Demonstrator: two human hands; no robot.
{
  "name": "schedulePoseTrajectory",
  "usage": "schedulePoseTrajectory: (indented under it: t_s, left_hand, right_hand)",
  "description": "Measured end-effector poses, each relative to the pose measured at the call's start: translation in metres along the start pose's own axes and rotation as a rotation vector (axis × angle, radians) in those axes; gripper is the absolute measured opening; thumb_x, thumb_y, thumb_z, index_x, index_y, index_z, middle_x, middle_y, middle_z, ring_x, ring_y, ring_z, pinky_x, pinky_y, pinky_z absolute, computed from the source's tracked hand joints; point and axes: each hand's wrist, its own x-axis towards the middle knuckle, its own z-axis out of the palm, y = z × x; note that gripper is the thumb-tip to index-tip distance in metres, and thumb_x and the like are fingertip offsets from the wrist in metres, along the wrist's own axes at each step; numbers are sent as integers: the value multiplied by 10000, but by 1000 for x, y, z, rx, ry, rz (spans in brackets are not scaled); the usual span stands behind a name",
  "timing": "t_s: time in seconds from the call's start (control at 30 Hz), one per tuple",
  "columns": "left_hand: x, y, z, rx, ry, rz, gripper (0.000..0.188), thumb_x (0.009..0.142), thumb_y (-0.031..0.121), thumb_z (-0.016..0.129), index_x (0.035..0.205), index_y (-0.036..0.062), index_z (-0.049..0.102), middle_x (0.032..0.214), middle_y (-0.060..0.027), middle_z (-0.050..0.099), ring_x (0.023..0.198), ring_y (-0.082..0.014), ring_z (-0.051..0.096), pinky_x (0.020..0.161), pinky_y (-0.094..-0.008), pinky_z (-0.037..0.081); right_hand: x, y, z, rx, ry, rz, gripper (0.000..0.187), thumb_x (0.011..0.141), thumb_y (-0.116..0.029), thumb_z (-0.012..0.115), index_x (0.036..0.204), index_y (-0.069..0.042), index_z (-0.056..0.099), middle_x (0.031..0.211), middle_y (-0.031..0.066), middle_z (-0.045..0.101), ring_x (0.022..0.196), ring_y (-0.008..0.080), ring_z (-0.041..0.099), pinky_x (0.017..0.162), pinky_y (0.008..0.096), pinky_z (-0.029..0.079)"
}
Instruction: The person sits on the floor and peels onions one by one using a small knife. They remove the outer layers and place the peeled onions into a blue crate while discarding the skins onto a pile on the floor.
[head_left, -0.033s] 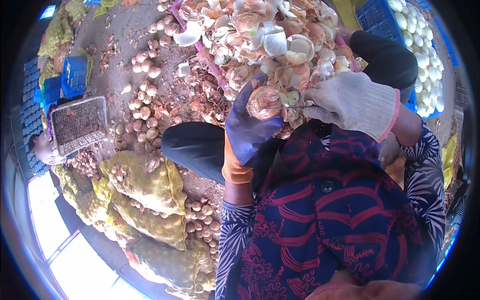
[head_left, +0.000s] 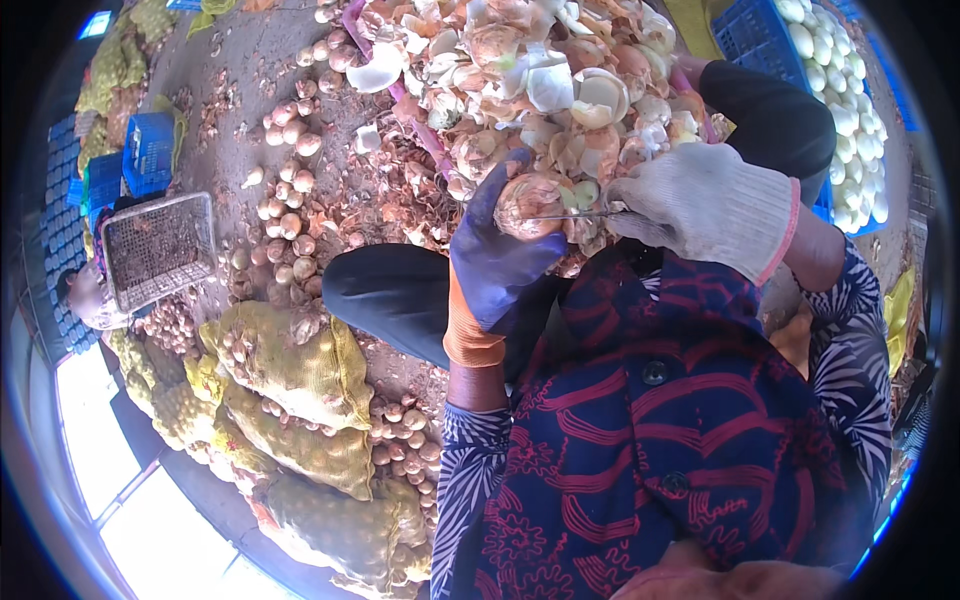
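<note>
My left hand [head_left: 505, 245], in a blue-coated glove with an orange cuff, is closed around a brown-skinned onion [head_left: 528, 203]. In a whitish knit glove, my right hand [head_left: 690, 208] grips a small knife [head_left: 580, 215]. Its thin blade reaches left across the front of the onion and touches it; how deep it sits in the onion I cannot tell. The knife's handle is mostly hidden in the glove. Just beyond both hands rises a large heap of onion skins and peelings [head_left: 550, 80], its container's pinkish-purple rim [head_left: 425, 135] showing at the left.
Loose unpeeled onions [head_left: 290, 190] lie on the floor to the left. Full yellow mesh sacks [head_left: 300, 370] stand nearer. A blue crate [head_left: 765, 45] of peeled white onions [head_left: 845, 110] is at the far right. Another person [head_left: 95, 295] is beside a grey crate [head_left: 160, 250] at far left.
</note>
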Motion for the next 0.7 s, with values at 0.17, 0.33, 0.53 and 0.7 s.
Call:
schedulePoseTrajectory:
  t_s: [0.17,0.33,0.53,0.7]
  left_hand:
    - [0,0,-4,129,-19,36,881,683,98,917,1439,-57,492,1406,-137,592,1195,-204,622,993,-329,536]
    - [-13,-8,7,-98,164,1,864,723,122,897,1448,-56,463,1346,-141,624,1187,-239,634,899,-352,604]
    - [-15,1,2,-304,244,18,712,832,98,806,1442,-54,470,1271,-161,652,1047,-206,685,829,-299,609]
    - [-13,-4,6,-52,278,97,677,841,50,779,1426,-85,467,1295,-155,636,1089,-191,657,886,-315,580]
  right_hand:
    - [-13,6,8,-15,-40,-20,272,983,-362,597,1053,-113,679,821,109,691,743,351,691,608,455,542]
    - [-9,-6,-9,-6,-70,8,221,963,-303,630,1040,-100,673,817,116,690,730,352,687,593,448,534]
    - [-28,15,6,27,-169,182,180,968,-256,630,1054,-107,681,814,117,689,737,336,693,597,429,536]
    - [-17,-25,-13,97,-43,228,187,942,-253,650,1082,-131,668,854,87,683,718,313,690,572,404,529]
